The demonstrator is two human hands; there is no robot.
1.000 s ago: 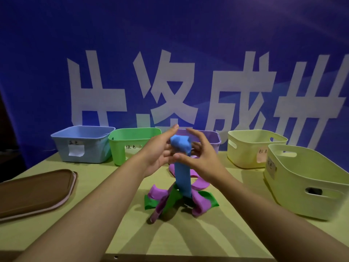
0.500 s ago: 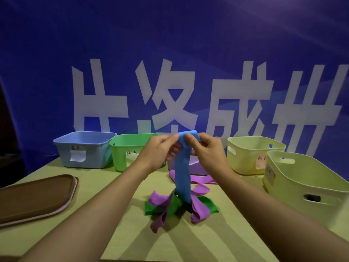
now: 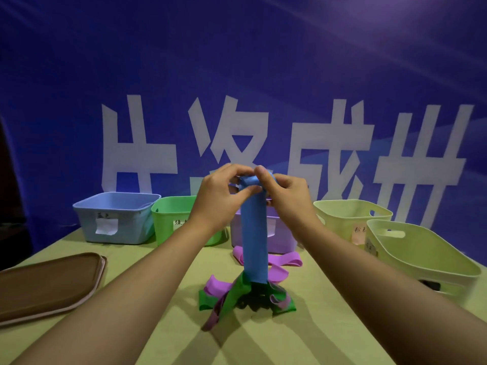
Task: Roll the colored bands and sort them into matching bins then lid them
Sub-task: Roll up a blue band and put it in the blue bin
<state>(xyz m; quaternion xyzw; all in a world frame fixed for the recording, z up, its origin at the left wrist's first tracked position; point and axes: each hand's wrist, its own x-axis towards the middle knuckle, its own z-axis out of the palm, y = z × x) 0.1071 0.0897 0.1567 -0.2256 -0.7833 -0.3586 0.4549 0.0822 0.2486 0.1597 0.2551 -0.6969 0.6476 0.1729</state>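
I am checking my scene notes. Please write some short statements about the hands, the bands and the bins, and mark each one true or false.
1. Both hands, left hand and right hand, hold the top of the blue band. True.
2. The blue band lies flat on the table. False: it hangs down from the hands.
3. The blue bin stands at the far left of the row. True.
4. The brown lid covers the green bin. False: it lies on the table.

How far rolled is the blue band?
Barely started. Both hands, left and right, pinch a small roll at the top of the blue band; the rest hangs straight down.
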